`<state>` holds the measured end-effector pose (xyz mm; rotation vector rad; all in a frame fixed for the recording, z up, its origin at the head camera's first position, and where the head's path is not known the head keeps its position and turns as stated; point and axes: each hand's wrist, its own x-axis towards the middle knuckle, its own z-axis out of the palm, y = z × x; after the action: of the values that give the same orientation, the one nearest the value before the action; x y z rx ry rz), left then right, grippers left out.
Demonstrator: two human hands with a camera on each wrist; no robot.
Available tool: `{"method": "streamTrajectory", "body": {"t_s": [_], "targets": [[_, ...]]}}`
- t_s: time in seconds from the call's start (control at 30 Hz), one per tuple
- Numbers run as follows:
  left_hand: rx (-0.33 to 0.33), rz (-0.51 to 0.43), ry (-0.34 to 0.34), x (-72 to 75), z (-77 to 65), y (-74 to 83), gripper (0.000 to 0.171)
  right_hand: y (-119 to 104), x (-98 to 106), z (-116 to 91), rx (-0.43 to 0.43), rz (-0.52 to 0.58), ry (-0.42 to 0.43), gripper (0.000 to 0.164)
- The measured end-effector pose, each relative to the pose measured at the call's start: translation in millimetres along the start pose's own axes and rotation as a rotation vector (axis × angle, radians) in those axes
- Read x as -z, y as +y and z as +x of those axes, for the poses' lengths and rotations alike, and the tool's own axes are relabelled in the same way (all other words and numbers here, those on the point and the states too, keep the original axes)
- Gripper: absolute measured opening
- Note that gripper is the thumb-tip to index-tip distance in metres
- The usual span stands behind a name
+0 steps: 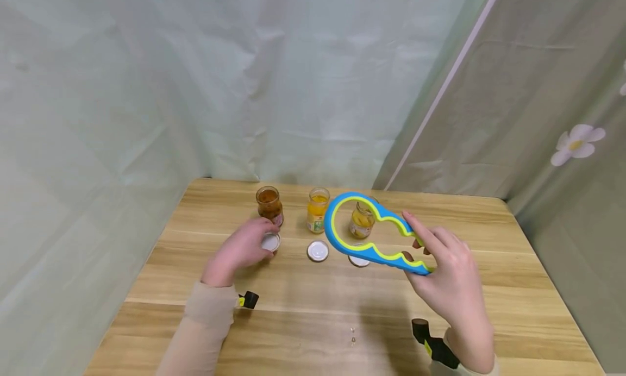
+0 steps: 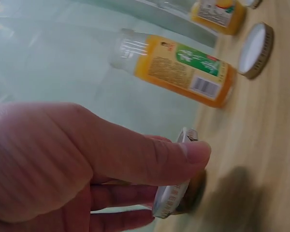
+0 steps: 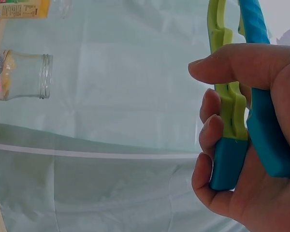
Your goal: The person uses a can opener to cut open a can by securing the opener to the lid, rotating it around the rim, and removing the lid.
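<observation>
My left hand (image 1: 246,246) pinches a white-lined metal jar lid (image 1: 270,242) between thumb and fingers, low over the table in front of a jar of reddish-brown food (image 1: 270,205). In the left wrist view the lid (image 2: 176,193) is tilted on edge, partly hidden by the thumb. My right hand (image 1: 447,275) grips the handles of a blue and lime-green jar opener (image 1: 337,240), raised above the table. Its wide loop overlaps a jar of yellow fruit (image 1: 361,224) in the head view. The right wrist view shows fingers curled round both handles (image 3: 229,159).
An uncapped jar of orange-yellow food (image 1: 317,210) stands between the other two open jars. In front lie a lid (image 1: 318,251) and, partly behind the opener, another lid (image 1: 359,262). The wooden table (image 1: 303,332) meets a pale curtain (image 1: 293,82) at the back.
</observation>
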<state>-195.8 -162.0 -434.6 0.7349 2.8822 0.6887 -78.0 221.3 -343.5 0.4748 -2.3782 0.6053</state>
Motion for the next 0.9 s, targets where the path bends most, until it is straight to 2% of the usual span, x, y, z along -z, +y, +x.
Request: {"method": "streamTrajectory", "body": {"t_s": [0.23,0.4,0.9], "targets": [[0.035,0.074,-0.012,-8.0,2.9,-3.9,0.056,0.1,0.4,0.7,0.007,-0.005,-0.001,0.075],[0.074,0.072,-0.011,-10.5,3.2,-5.5,0.056,0.0,0.9,0.3,0.009,-0.005,-0.012,0.074],[0.103,0.098,-0.014,-14.6,2.7,-3.4,0.055,1.0,1.9,0.3,0.001,-0.012,-0.027,0.071]]}}
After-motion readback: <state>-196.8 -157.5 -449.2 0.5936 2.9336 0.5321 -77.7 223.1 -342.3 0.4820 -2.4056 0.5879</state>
